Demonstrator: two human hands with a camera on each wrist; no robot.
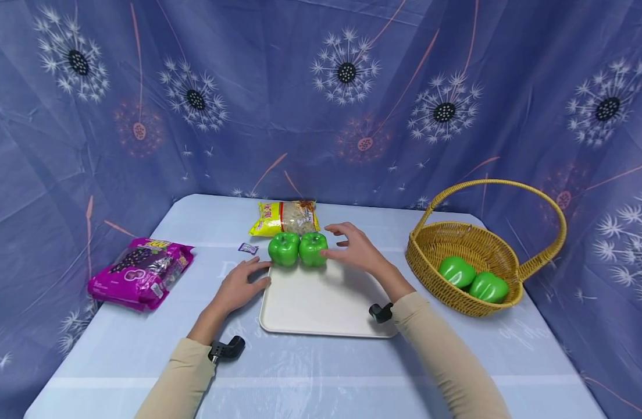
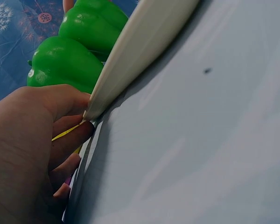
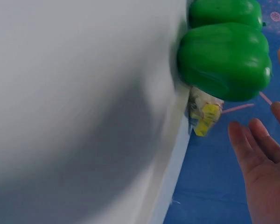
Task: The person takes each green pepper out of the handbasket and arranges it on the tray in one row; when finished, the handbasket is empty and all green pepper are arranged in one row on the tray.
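Two green bell peppers, the left one [image 1: 284,249] and the right one [image 1: 313,249], sit side by side at the far end of a white tray [image 1: 321,302]. My left hand [image 1: 241,285] touches the tray's left rim with thumb and fingertips; in the left wrist view the thumb meets the rim [image 2: 100,93] just below the peppers. Beside the right pepper, my right hand [image 1: 355,247] hovers over the tray with fingers spread, holding nothing. In the right wrist view a gap shows between the fingers [image 3: 240,142] and the nearer pepper [image 3: 224,60].
At the right stands a wicker basket [image 1: 423,273] with a tall handle and two green peppers [image 1: 473,280] inside. Behind the tray lies a yellow snack bag [image 1: 284,218]. A small purple packet [image 1: 248,248] and a large purple bag [image 1: 141,272] lie to the left.
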